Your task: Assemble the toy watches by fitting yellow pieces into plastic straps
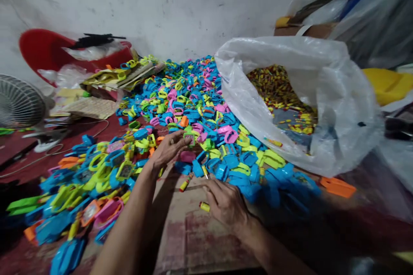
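Note:
My left hand (169,149) reaches to the near edge of the big pile, its fingers closed on a green plastic piece with a square patterned face (189,139). A pink piece (187,156) lies just below it. Closer to me, my right hand (226,204) pinches a small yellow stick with a pale tip (205,172), tilted up toward the pile. Two short yellow-and-red sticks lie on the brown board (193,240): one (185,184) between my hands, another (204,206) beside my right fingers.
Blue, yellow, green and pink plastic pieces (193,114) spread back to the wall. More pieces with sticks (93,176) lie at left. A clear plastic bag (342,107) of yellow-and-red sticks (271,86) stands at right. A fan (21,103) and red basin (41,49) are at far left.

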The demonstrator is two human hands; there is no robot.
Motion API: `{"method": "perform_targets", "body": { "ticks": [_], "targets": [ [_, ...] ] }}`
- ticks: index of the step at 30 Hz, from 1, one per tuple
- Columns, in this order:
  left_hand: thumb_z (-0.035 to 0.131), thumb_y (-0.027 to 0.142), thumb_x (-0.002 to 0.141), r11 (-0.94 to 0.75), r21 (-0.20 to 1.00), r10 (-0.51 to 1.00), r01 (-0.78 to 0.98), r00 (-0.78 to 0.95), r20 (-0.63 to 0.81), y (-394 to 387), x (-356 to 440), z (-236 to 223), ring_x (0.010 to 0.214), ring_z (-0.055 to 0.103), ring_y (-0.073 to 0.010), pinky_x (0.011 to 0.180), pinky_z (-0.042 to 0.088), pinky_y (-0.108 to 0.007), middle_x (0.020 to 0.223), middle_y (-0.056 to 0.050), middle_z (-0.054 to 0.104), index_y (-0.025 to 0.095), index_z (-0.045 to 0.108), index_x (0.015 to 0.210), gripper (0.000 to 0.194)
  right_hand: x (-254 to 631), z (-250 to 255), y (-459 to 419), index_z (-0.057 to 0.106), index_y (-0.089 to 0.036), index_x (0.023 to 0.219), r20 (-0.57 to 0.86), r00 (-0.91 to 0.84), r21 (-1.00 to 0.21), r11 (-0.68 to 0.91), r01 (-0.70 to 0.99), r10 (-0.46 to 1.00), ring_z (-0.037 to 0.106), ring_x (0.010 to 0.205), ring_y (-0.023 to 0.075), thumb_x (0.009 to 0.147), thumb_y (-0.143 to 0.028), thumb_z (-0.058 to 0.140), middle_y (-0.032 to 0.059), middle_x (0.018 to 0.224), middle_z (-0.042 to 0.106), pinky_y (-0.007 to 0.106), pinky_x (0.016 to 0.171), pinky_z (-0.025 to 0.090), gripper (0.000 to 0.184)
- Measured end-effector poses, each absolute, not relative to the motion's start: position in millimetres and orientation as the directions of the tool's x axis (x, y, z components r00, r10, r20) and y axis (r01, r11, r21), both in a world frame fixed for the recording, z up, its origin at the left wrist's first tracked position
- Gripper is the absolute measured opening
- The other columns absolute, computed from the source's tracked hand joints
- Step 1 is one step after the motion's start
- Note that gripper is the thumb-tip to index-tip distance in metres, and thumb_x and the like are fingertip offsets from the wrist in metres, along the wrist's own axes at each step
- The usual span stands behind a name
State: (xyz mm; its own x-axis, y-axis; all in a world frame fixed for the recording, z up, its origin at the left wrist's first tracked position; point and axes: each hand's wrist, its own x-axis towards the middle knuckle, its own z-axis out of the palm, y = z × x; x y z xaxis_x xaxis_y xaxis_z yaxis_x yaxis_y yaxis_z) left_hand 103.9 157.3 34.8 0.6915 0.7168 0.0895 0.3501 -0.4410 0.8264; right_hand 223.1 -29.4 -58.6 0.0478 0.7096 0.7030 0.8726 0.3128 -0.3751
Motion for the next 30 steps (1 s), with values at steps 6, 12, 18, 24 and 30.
{"method": "perform_targets", "body": {
  "ticks": [6, 12, 18, 24, 30],
  "targets": [
    [0.079, 0.039, 0.072, -0.024, 0.988, 0.752, -0.149, 0.649, 0.116, 117, 99, 22, 0.077, 0.064, -0.0151, 0.071, 0.048, -0.023, 0.082, -0.004, 0.071, 0.016, 0.070, 0.090, 0.031, 232, -29, -16, 0.063, -0.018, 0.083, 0.489, 0.553, -0.834, 0.174, 0.524, 0.675, 0.055, 0.051, 0.0123, 0.092, -0.030, 0.051, 0.0000, 0.062, 0.061, 0.022, 0.049, 0.041, 0.019],
    [0.080, 0.032, 0.072, 0.090, 0.981, 0.732, -0.170, 0.680, 0.051, 68, 113, 9, 0.072, 0.064, -0.0151, 0.067, 0.050, -0.025, 0.082, -0.004, 0.071, 0.015, 0.072, 0.089, 0.025, 228, 5, -19, 0.062, -0.016, 0.103, 0.178, 0.553, -0.981, 0.107, 0.160, 0.814, 0.045, 0.046, 0.0097, 0.088, -0.040, 0.056, -0.0048, 0.055, 0.053, 0.020, 0.045, 0.036, 0.029],
    [0.069, 0.030, 0.081, -0.137, 0.986, 0.722, -0.092, 0.672, 0.163, 59, 114, 4, 0.082, 0.065, -0.0170, 0.075, 0.051, -0.027, 0.094, -0.004, 0.072, 0.020, 0.070, 0.101, 0.022, 235, 0, -39, 0.068, -0.018, 0.099, 0.320, 0.551, -0.893, 0.050, 0.448, 0.771, 0.052, 0.056, 0.0129, 0.088, -0.041, 0.058, 0.0003, 0.068, 0.062, 0.024, 0.055, 0.041, 0.027],
    [0.052, 0.017, 0.090, -0.667, 0.743, 0.500, 0.051, 0.771, 0.395, 50, 114, -3, 0.090, 0.065, -0.0194, 0.082, 0.050, -0.030, 0.099, -0.007, 0.071, 0.022, 0.071, 0.104, 0.024, 245, 1, -51, 0.067, -0.019, 0.083, 0.328, 0.559, -0.895, 0.061, 0.442, 0.761, 0.045, 0.055, 0.0117, 0.088, -0.038, 0.059, -0.0023, 0.060, 0.051, 0.024, 0.054, 0.036, 0.020],
    [0.061, 0.023, 0.088, -0.662, 0.746, 0.643, 0.074, 0.567, 0.514, 25, 110, 2, 0.112, 0.062, -0.0210, 0.100, 0.046, -0.033, 0.115, -0.006, 0.070, 0.024, 0.066, 0.113, 0.025, 249, 3, -64, 0.044, -0.021, 0.061, 0.000, 0.497, -0.918, 0.197, -0.344, 0.868, 0.021, 0.046, 0.0074, 0.082, -0.040, 0.068, -0.0089, 0.051, 0.027, 0.023, 0.048, 0.030, 0.037]
  ]
}}
